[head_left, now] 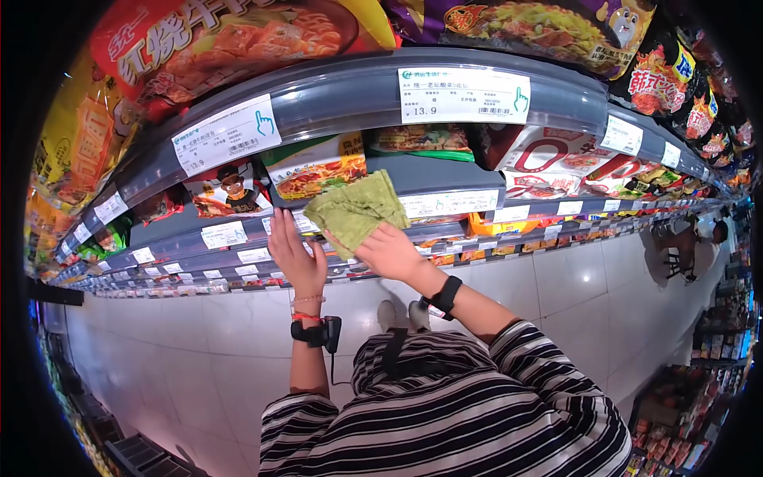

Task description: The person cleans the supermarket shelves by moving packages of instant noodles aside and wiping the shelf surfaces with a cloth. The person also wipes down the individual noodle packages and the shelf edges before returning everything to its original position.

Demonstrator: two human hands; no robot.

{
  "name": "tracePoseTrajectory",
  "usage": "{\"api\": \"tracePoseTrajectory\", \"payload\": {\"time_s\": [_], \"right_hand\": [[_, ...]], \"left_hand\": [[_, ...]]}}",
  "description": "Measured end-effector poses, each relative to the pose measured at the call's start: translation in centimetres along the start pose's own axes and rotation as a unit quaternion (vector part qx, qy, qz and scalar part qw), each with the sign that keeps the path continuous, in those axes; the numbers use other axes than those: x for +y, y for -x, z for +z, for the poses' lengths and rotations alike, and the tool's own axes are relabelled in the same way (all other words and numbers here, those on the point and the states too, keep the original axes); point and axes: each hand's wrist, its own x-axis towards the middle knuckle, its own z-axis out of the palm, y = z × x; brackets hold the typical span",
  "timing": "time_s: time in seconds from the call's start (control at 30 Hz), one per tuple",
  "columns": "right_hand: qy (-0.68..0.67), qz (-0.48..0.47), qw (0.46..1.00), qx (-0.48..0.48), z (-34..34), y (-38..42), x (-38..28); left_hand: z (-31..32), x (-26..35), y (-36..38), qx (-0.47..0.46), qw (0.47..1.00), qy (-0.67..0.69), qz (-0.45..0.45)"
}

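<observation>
My right hand (389, 251) grips a green cleaning cloth (359, 208), its fingers partly hidden by the fabric. The cloth lies bunched against the front edge of a lower shelf and overlaps a green and yellow noodle packet (314, 168). To the left, my left hand (295, 251) has its fingers stretched out flat, right at the price-label strip of that same shelf, holding nothing. A white price label (225, 234) sits just left of its fingertips.
Above, a dark curved shelf edge (342, 111) carries price tags, with large noodle bags (238, 48) on top. Lower shelves hold more packets, including a red and white one (548, 159). Tiled floor (572, 274) lies below; a person (685, 246) is at the far right.
</observation>
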Motion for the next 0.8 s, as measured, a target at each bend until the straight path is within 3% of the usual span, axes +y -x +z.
{"api": "tracePoseTrajectory", "payload": {"time_s": [0.13,0.2,0.27,0.33,0.4,0.57,0.7,0.8], "right_hand": [[0.038,0.064,0.997,-0.034,-0.3,5.7,3.2],[0.075,0.074,0.994,0.041,-2.3,8.3,5.4],[0.118,0.122,0.985,0.027,-4.1,11.7,7.7],[0.207,0.214,0.953,-0.06,-8.6,12.3,7.8],[0.075,0.24,0.966,0.053,-10.4,13.4,8.9],[0.039,0.283,0.957,0.055,-9.6,17.1,8.6],[-0.059,0.317,0.936,0.14,-9.0,16.2,7.6],[-0.042,0.306,0.931,0.197,-8.8,14.2,6.7]], "left_hand": [[0.2,0.1,0.1,0.007,1.0,-0.006,0.003],[0.2,0.1,0.1,0.011,1.0,-0.006,0.006],[0.2,0.2,0.1,0.014,1.0,-0.011,0.006],[0.3,0.4,0.1,0.016,1.0,-0.01,0.003],[0.3,0.6,0.0,0.015,1.0,-0.006,-0.004],[0.4,0.4,0.0,0.011,1.0,-0.017,-0.007],[0.1,0.5,-0.1,0.001,1.0,-0.023,-0.012],[0.2,0.5,0.0,0.002,0.999,-0.027,-0.02]]}}
